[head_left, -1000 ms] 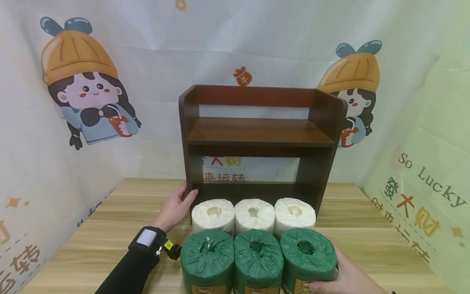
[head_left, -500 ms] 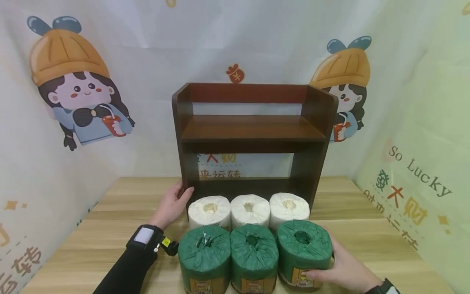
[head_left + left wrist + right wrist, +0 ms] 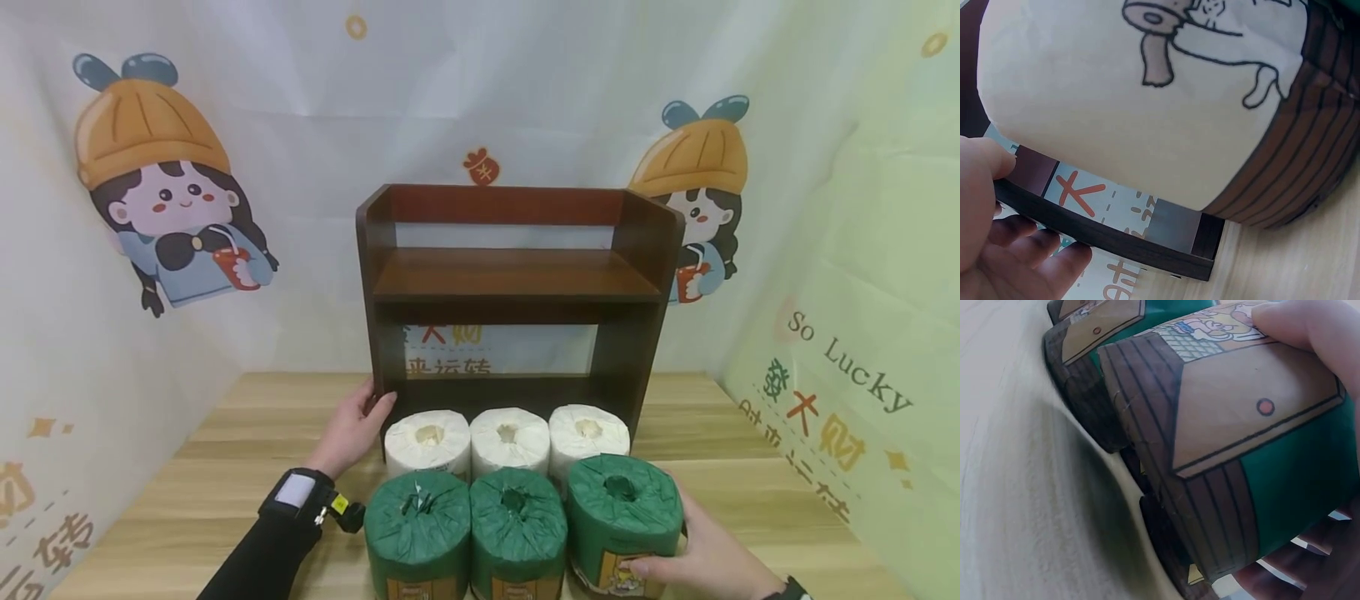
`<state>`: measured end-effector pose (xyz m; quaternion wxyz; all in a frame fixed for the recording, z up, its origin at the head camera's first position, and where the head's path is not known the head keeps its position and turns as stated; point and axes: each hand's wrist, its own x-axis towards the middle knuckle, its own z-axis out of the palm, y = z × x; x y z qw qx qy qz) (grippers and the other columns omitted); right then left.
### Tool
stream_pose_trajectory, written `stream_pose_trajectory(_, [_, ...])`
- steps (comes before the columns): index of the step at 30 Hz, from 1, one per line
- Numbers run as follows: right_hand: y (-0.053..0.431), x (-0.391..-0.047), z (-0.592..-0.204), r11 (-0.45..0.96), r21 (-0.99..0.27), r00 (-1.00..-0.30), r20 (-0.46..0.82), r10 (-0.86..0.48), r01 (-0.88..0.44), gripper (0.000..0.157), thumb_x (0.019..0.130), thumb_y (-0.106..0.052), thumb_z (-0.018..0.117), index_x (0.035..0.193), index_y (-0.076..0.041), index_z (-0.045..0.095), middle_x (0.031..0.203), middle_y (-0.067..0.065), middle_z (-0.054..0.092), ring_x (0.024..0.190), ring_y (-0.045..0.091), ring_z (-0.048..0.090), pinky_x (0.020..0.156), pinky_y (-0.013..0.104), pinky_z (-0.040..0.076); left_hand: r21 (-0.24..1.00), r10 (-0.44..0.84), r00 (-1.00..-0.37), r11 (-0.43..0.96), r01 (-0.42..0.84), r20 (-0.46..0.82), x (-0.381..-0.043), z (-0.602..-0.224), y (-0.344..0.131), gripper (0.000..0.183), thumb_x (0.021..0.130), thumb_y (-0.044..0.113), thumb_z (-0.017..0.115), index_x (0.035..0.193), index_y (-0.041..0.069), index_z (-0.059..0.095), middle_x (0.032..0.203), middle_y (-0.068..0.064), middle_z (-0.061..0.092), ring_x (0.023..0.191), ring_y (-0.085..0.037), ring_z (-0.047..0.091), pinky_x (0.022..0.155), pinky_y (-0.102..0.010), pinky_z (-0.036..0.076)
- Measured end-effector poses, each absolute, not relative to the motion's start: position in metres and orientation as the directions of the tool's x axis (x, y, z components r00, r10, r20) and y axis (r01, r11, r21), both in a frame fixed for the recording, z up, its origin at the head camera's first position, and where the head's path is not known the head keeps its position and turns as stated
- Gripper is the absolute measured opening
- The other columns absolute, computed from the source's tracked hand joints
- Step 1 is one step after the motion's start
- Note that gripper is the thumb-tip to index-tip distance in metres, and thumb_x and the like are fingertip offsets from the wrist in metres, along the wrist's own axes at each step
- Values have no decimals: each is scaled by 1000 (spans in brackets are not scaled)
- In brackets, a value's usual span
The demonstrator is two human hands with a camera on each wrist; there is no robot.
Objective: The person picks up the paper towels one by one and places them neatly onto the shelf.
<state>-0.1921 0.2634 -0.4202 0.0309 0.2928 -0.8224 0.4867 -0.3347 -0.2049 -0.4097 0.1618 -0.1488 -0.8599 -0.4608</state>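
Observation:
With thumb and fingers on opposite faces, my left hand (image 3: 354,429) grips the left side panel of a dark brown wooden shelf (image 3: 517,273). My right hand (image 3: 705,546) holds the rightmost green-wrapped toilet roll (image 3: 624,521), thumb on its printed front. In the right wrist view this toilet roll (image 3: 1235,419) tilts, its base looking slightly raised from the table. Beside it stand a middle green toilet roll (image 3: 517,533) and a left one (image 3: 417,533). Three white-wrapped toilet rolls (image 3: 510,442) form a row behind, in front of the shelf's lower opening.
The wooden table (image 3: 247,450) reaches back to a printed cloth backdrop (image 3: 315,150), which also hangs along both sides. Both levels of the shelf face me. A wrist camera (image 3: 347,515) on my left arm sits close to the left green roll.
The right green roll, in my right hand, has risen slightly against the other green rolls. My left hand stays on the shelf panel. The head view has shifted a little.

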Motion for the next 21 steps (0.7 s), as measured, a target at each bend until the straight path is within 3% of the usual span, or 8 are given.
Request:
stream_pose_trajectory(7, [263,-191,-416,387,-750,-821,358,-445,-537,93,76,-17,87,149,-22,30,139,-1,48,122,21,47,96,42,43,758,105,-908,516,398,405,-333,-414,-205,46,106,32,51,146,11,46,132,-19,56,115,-29,52,94,-55,47])
stream_pose_trajectory(12, [262,-191,-410,357,-758,-810,369,-455,-546,92,77,-14,86,150,-22,30,139,0,49,121,22,48,96,37,44,759,94,-913,525,384,397,-334,-414,-206,47,106,34,51,147,11,44,133,-18,56,116,-29,52,94,-55,47])
stream_pose_trajectory(21, [261,-190,-393,318,-776,-806,381,-452,-545,82,79,-6,82,146,-9,34,133,9,52,115,22,52,91,33,48,751,94,-910,535,388,403,-332,-410,-204,48,106,33,50,149,13,42,136,-21,52,118,-32,50,96,-55,46])
